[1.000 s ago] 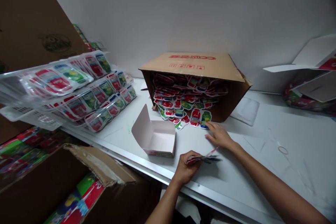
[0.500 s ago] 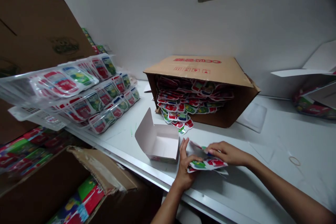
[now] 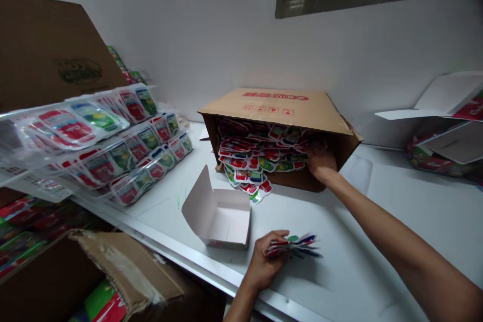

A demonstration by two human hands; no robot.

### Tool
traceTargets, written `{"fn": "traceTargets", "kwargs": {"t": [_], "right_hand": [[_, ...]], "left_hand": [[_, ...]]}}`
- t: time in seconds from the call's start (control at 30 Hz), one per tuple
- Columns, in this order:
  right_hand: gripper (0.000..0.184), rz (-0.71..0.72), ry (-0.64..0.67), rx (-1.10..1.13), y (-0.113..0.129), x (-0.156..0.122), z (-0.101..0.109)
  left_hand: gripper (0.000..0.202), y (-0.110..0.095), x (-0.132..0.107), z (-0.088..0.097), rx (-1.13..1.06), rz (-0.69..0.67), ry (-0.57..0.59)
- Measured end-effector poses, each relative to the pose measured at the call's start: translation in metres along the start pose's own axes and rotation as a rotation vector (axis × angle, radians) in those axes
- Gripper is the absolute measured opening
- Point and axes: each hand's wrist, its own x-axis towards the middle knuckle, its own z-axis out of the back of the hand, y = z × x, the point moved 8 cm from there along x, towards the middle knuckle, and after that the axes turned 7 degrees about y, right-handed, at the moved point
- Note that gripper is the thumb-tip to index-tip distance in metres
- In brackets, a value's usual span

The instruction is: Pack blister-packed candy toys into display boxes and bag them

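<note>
My left hand is closed around a small stack of candy packets, held edge-on just above the table near its front edge. My right hand reaches into the right side of a brown cardboard box lying on its side, against the packets there; its fingers are in shadow and partly hidden. Red, green and blue flat packets fill the box, and several spill out of its mouth. Left of my left hand stands an open white carton with its lid flap raised and nothing visible inside.
Clear plastic trays of packets are stacked on the left, beside a large cardboard box. Below the table edge, an open box holds printed cartons. More open cartons lie at the right against the wall.
My right hand has left the packets in my left hand and moved up into the cardboard box. My left hand still holds its stack, now turned edge-on. The view has shifted slightly.
</note>
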Motion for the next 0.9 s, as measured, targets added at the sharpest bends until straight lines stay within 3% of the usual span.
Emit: {"fn": "traceTargets", "kwargs": {"t": [0.07,0.13,0.3,0.37,0.53,0.6,0.67,0.77,0.8,0.83,0.9], "right_hand": [[0.033,-0.017,-0.077,-0.024,-0.009,0.019,0.013],[0.029,0.014,-0.109,-0.02,-0.007,0.02,0.017],[0.026,0.089,-0.096,0.088,0.02,-0.043,-0.003],[0.025,0.095,-0.026,0.255,0.03,-0.077,-0.019],[0.026,0.105,0.315,0.926,0.054,-0.145,-0.063],[0.027,0.1,0.383,1.047,0.06,-0.161,-0.069],[0.027,0.091,0.423,1.095,0.062,-0.171,-0.071],[0.033,0.191,0.544,1.037,0.07,-0.173,-0.07],[0.035,0.248,0.561,0.929,0.072,-0.169,-0.067],[0.038,0.281,0.539,0.774,0.07,-0.159,-0.063],[0.04,0.237,0.386,0.415,0.056,-0.123,-0.049]], "left_hand": [[0.016,0.005,-0.003,-0.004,-0.028,0.048,0.014],[0.017,0.007,-0.005,-0.005,-0.018,0.054,0.017],[0.018,0.009,-0.005,-0.006,0.005,0.017,0.034],[0.016,0.006,-0.004,-0.003,0.04,-0.027,0.004],[0.015,0.002,-0.007,0.007,0.174,-0.094,-0.158],[0.018,0.006,-0.008,0.005,0.127,-0.071,-0.153],[0.035,0.011,-0.009,0.004,0.016,-0.042,-0.152],[0.081,0.019,-0.009,0.004,-0.162,0.045,-0.179],[0.087,0.022,-0.008,0.004,-0.184,0.086,-0.172],[0.083,0.023,-0.006,0.003,-0.178,0.116,-0.151],[0.053,0.017,-0.003,0.001,-0.107,0.103,-0.098]]}}
